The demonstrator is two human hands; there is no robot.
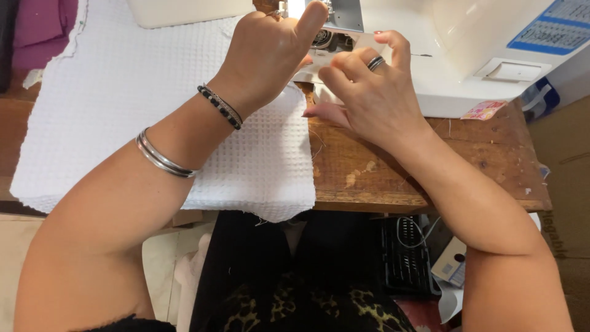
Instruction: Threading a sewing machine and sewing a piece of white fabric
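A white waffle-weave cloth (117,104) lies spread over the left of a wooden table (393,178). A white sewing machine (455,55) stands at the back right. My left hand (267,52) reaches up at the machine's needle area (326,40), fingers curled, thumb raised; what it pinches is hidden. My right hand (369,92), wearing a dark ring, rests at the cloth's right edge under the needle, fingers bent and pinched near a thin thread. Bracelets circle my left wrist and forearm.
A pink label (483,110) sticks on the machine's base. Purple fabric (43,27) lies at the far left corner. Below the table edge are my lap in dark leopard-print cloth (295,301), a black pedal-like object (402,258) and small boxes.
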